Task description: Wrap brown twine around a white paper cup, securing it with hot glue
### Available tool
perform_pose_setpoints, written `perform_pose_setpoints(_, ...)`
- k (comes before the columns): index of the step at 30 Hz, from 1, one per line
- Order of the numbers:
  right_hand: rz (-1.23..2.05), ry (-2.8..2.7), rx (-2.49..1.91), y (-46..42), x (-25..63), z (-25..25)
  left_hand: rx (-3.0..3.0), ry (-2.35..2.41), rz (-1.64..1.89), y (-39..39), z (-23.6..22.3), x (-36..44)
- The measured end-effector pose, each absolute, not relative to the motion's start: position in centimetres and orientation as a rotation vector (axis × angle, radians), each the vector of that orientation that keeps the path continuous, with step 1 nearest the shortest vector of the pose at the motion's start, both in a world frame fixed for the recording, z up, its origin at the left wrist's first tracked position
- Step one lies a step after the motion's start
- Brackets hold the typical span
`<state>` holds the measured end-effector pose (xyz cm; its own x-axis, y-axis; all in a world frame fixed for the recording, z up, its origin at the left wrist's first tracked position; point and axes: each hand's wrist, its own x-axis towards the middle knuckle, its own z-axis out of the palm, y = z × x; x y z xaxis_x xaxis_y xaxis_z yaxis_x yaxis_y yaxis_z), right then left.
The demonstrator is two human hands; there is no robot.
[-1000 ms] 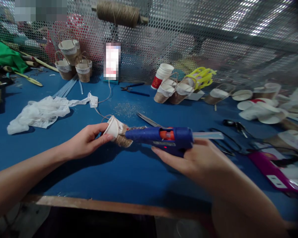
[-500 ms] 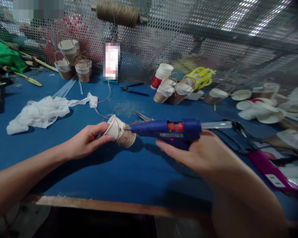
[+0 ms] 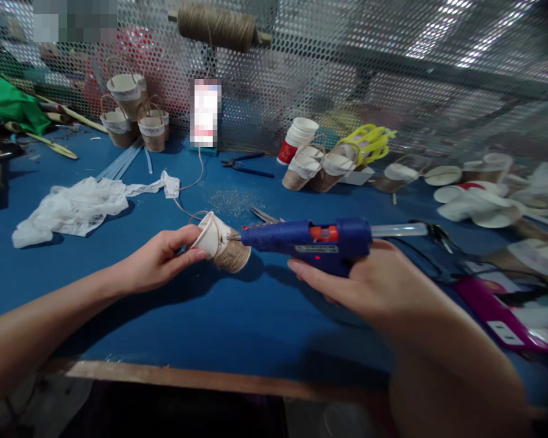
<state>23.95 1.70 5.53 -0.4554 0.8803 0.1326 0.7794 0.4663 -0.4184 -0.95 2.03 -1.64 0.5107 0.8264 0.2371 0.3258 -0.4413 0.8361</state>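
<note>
My left hand [image 3: 158, 263] pinches the rim of a small paper cup [image 3: 214, 240] held on its side; its lower half is wrapped in brown twine. A loose strand of twine runs from the cup toward the back of the table. My right hand [image 3: 374, 286] grips a blue hot glue gun [image 3: 313, 240] with an orange trigger part and a clear glue stick poking out the back. The gun's nozzle touches the twine-wrapped side of the cup. Both hands hover just above the blue table [image 3: 219, 316].
A crumpled white plastic sheet [image 3: 73, 207] lies at the left. Twine-wrapped cup baskets [image 3: 132, 112] stand at the back left, more cups [image 3: 315, 161] and a yellow tool at the back middle. Scissors [image 3: 432, 234], lids and a pink object [image 3: 506, 319] crowd the right. A twine spool [image 3: 217, 25] hangs on the mesh wall.
My right hand drew the glue gun to the right and slightly up, so the nozzle tip now rests at the cup's side instead of overlapping it. The left hand stayed put.
</note>
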Motion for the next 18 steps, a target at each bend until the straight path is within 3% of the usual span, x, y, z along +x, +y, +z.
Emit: perform_pose_setpoints(18, 0.460, -2.442, -1.245, 1.04, 23.64, 4.92, 1.920, 0.995, 0.839, 1.85, -1.57, -0.70)
